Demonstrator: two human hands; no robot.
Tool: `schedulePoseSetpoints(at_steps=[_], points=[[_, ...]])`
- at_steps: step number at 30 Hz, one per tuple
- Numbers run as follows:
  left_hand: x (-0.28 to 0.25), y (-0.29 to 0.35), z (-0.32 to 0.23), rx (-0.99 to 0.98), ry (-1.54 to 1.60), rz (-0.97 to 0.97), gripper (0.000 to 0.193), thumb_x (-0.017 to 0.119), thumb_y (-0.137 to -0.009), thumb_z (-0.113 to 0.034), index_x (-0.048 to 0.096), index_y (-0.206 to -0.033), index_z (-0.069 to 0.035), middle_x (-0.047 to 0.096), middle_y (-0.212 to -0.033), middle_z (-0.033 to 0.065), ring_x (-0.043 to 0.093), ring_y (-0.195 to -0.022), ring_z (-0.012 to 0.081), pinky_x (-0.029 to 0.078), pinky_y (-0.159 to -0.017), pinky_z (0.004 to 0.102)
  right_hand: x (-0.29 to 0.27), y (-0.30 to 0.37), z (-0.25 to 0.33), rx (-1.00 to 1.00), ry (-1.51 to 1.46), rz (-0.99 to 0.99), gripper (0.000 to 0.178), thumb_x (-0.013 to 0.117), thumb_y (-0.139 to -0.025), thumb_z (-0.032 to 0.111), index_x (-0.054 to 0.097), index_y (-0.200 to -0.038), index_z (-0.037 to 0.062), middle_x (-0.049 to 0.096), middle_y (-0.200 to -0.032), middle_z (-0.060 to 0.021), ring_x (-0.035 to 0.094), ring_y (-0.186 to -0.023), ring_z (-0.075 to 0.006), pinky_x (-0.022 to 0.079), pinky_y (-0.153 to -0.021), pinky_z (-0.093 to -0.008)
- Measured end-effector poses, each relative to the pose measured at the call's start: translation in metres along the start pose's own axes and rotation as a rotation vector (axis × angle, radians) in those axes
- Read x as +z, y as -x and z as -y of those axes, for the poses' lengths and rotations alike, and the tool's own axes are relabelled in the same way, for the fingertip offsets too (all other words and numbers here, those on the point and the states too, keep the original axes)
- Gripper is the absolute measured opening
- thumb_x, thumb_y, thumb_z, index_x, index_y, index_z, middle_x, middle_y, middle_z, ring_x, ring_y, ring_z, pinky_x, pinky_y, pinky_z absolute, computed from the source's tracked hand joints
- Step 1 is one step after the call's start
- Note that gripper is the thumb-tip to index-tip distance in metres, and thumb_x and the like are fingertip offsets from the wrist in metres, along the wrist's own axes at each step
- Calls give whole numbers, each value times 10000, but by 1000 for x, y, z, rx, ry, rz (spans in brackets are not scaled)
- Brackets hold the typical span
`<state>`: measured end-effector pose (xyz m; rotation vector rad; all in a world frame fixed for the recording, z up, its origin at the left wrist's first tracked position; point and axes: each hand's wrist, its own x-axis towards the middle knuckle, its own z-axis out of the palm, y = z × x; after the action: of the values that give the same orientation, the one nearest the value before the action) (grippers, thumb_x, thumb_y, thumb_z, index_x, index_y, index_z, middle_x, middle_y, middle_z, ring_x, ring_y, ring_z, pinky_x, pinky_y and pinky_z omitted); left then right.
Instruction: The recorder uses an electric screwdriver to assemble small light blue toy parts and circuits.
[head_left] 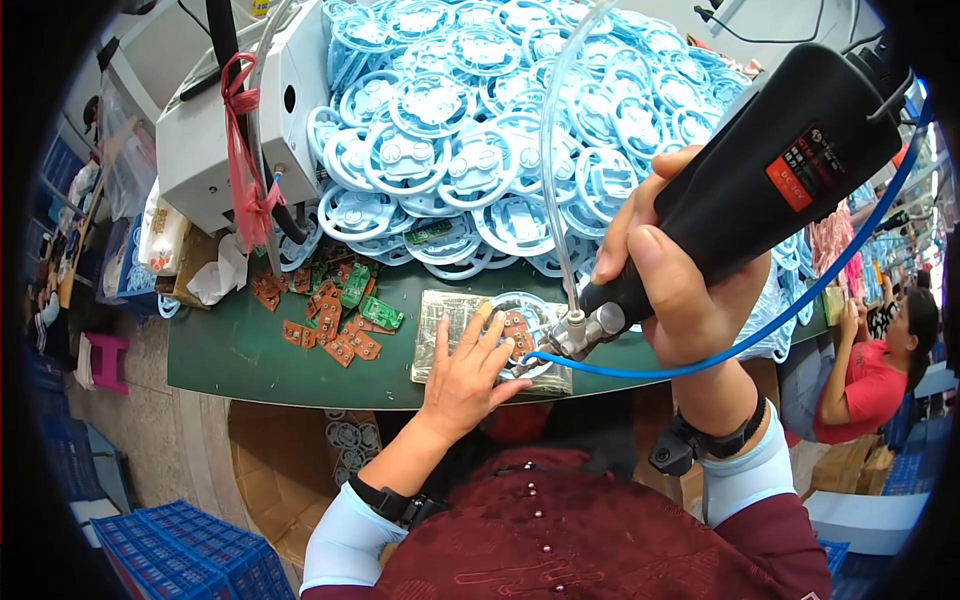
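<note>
My left hand (464,378) lies with its fingers spread over a light-blue toy steering wheel part (522,298) and holds it down. A brown circuit board (517,332) sits inside that wheel, partly under my fingertips. Both rest on a flat tape-covered block (428,340) at the table's front edge. My right hand (680,270) is wrapped round a thick black electric screwdriver (735,185), tilted down to the left. Its metal nose (588,332) is over the right side of the wheel; the exact tip contact is hard to make out. A clear tube (549,150) and a blue hose (700,366) run to the nose.
A tall heap of light-blue wheels (470,150) fills the table's back. Loose brown boards (330,315) and green boards (380,312) lie left of the block. A grey metal machine (235,150) stands back left. Another person (870,370) sits at right. Blue crates (190,550) stand lower left.
</note>
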<state>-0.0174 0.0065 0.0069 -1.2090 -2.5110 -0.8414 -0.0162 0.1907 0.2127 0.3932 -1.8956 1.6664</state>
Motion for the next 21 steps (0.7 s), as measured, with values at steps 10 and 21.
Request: schedulePoseSetpoints(at_steps=[10, 21], points=[[-2, -1, 0, -19, 15, 1, 500, 782, -759, -428, 617, -1093, -93, 575, -1342, 119, 438, -1372, 299, 273, -1072, 655, 3, 1, -4, 11, -18, -23, 408, 605, -834, -2, 451, -1211, -30, 531, -800, -94, 604, -638, -188, 516, -600, -297], [-1, -3, -1, 18, -16, 36, 517, 816, -736, -381, 622, -1115, -87, 571, -1340, 118, 433, -1376, 288, 279, -1074, 660, 0, 17, -9, -43, 29, 67, 390, 598, -830, -50, 454, -1191, -13, 568, -795, -90, 600, -638, -155, 507, -600, -299]])
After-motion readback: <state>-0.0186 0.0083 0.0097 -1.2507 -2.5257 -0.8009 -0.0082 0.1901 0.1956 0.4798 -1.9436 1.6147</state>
